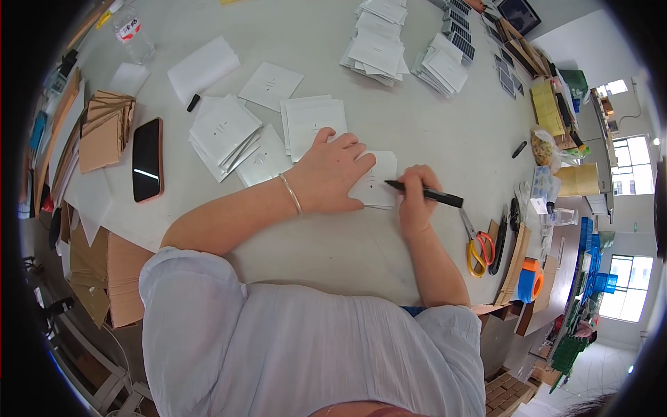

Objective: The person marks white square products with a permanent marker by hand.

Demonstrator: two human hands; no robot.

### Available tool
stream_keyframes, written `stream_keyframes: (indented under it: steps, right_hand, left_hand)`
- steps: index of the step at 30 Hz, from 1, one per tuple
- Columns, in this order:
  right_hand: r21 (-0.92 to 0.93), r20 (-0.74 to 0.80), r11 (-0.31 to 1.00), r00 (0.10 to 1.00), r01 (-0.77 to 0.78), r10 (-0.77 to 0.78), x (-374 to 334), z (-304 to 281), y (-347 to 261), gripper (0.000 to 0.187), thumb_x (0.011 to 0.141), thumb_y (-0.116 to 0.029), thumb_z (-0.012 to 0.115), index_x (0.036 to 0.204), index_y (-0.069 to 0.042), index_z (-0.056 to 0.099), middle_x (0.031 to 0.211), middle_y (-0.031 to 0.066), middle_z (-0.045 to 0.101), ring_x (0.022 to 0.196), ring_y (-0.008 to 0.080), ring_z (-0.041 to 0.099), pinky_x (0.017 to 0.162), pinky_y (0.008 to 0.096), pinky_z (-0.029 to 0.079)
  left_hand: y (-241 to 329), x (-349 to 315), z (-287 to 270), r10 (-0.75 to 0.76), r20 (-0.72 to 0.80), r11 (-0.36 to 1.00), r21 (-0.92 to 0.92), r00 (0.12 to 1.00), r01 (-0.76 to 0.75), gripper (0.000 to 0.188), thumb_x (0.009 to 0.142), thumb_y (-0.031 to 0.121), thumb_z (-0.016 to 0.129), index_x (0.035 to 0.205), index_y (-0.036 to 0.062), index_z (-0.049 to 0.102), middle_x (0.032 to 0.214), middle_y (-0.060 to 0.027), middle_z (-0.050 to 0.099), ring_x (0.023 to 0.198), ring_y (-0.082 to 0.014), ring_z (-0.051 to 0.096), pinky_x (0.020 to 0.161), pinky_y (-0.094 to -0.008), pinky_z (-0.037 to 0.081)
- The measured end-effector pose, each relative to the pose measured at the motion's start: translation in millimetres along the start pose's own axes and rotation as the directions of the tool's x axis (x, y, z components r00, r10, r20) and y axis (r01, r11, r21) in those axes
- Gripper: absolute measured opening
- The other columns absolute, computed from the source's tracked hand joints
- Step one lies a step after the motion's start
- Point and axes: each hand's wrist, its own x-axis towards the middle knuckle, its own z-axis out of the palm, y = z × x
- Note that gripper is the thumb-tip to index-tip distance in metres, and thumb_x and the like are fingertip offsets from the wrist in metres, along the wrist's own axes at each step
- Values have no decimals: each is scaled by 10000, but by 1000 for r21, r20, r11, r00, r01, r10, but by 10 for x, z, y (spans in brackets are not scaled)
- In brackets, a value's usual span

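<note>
My right hand [417, 205] grips a black marker [446, 199], its tip just above or on a small stack of white cards or flat packets [382, 175]. My left hand [332, 174] lies with fingers spread, partly over the left side of that stack and along the edge of another white stack [313, 119]. A bracelet [291, 194] rings the left wrist. Further left, a fanned pile of white packets [226, 132] rests partly over a shinier one [262, 161]. A single white packet [271, 85] lies beyond them. A short black cap [193, 103] sits near the pile.
A phone [147, 160], cardboard pieces [104, 139] and a water bottle [133, 35] are at the left. More white stacks [376, 48] stand at the far side. Orange-and-yellow-handled scissors [476, 251], a black cutter [499, 243] and a tape roll [529, 280] lie to the right.
</note>
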Motion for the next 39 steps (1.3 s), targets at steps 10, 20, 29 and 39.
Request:
stream_keyframes:
  steps: [10, 20, 29, 39]
  right_hand:
    - [324, -238, 946, 966, -14, 96, 137, -65, 79, 190, 873, -109, 523, 700, -62, 459, 616, 15, 477, 535, 84, 415, 489, 216, 338]
    - [-242, 114, 968, 989, -62, 92, 88, 69, 58, 197, 837, -78, 615, 678, -16, 515, 599, 3, 505, 565, 65, 405, 518, 232, 343]
    - [-378, 115, 926, 993, 17, 29, 132, 163, -20, 185, 825, -69, 623, 681, -15, 519, 587, 30, 524, 548, 89, 430, 517, 260, 381]
    - [-275, 109, 961, 992, -37, 69, 27, 57, 44, 225, 803, -46, 626, 632, -15, 484, 559, 17, 486, 527, 75, 398, 488, 249, 342]
  left_hand:
    - [-241, 38, -404, -119, -55, 992, -36, 991, 117, 478, 600, 302, 696, 965, 65, 498, 994, -89, 549, 1019, -244, 509, 875, -394, 362]
    - [-383, -27, -255, -47, -167, 903, 414, 985, 114, 513, 600, 294, 730, 1013, 65, 529, 1184, -98, 506, 1225, -304, 389, 949, -486, 342]
    - [-64, 34, -45, 9, 38, 998, 64, 999, -11, 711, 613, 446, 740, 1135, 12, 528, 1243, -118, 479, 1271, -281, 329, 1026, -497, 264]
    - [-26, 7, 9, 11, 21, 998, 66, 1000, -12, 696, 607, 437, 749, 1113, 16, 525, 1205, -116, 487, 1237, -267, 361, 1016, -490, 269]
